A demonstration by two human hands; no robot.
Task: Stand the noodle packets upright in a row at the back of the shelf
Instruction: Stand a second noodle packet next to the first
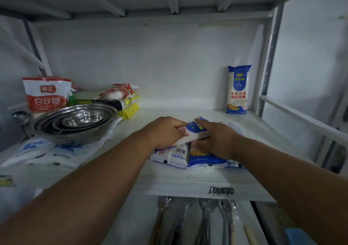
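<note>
Shelf [188, 116] in the head view: one noodle packet [238, 89] is standing upright at the far right, against the back wall. A pile of packets [190, 155] is lying flat near the front edge. Both hands are working the top packet [192, 131]: the left hand [165, 130] is curling over its left side, the right hand [216, 137] is gripping its right side, fingers wrapped on the wrapper. Steel bowls [75, 120] and a sugar bag [46, 94] are sitting far left, well apart.

Risk, as a judgement: slick wrappers are likely sliding, so lifting one may be dragging the pile off the near edge; a tall thin packet may be toppling unless leaned on the wall.
</note>
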